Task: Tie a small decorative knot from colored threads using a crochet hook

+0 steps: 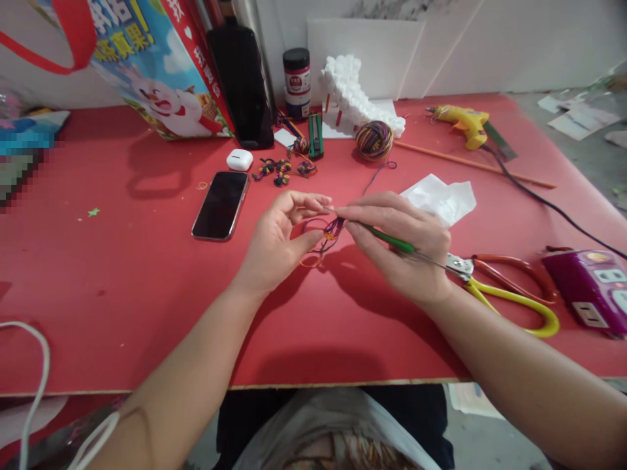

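Your right hand [421,232], one of two at mid-frame, was clamped on one green-handled tool [401,244]; your left hand [277,245], thumb and index fingertip apart, touched one bundle of multicolored yarn [334,228], though whether it pinched the strands could not be told. The tool's long axis slanted from lower right toward upper left. One large yarn ball [375,140] sat upper center; one pair of pliers [514,296] lay at right.
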A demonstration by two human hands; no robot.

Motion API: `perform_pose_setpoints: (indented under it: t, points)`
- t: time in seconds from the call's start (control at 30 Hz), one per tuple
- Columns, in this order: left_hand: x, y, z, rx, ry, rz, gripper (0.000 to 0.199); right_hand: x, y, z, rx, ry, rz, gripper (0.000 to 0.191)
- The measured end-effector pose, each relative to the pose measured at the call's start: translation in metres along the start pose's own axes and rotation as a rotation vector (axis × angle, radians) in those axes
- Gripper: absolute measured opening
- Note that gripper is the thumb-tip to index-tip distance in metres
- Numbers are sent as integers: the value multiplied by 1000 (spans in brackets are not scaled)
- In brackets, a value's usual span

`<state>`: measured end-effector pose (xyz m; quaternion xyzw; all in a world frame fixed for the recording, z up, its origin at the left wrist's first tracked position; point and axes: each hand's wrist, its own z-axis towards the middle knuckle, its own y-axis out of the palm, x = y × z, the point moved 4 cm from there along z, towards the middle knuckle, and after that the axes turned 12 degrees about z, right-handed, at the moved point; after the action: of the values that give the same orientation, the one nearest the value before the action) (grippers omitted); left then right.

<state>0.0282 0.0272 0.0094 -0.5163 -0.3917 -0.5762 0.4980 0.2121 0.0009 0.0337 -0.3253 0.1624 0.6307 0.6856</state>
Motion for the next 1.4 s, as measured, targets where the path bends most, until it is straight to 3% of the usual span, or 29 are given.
perform_pose_setpoints:
  t: [0.23, 0.43, 0.53, 0.67, 0.9, 1.0, 1.2, 1.4]
  points:
    - [2, 9, -5, -137, -163, -263, 26, -3, -2, 3, 36, 55, 47, 23]
    - [-2, 17, -6, -206, -221, -274, 27, -3, -1, 3, 48, 60, 90, 23]
    - [-5, 18, -6, -196, -185, -237, 19, -3, 0, 3, 31, 37, 120, 23]
    - [-6, 15, -7, -77, -189, -205, 7, -3, 2, 3, -18, 33, 101, 21]
    - [-1, 16, -6, 5, -288, -315, 15, -1, 2, 2, 10, 33, 117, 24]
    - [0, 17, -6, -4, -345, -370, 7, -1, 2, 2, 10, 31, 98, 21]
    - [0, 19, -9, -93, -375, -324, 35, -2, 1, 2, -69, -23, 14, 24]
    - [-5, 20, -11, -144, -501, -424, 35, 3, 1, 0, -121, -156, -36, 30]
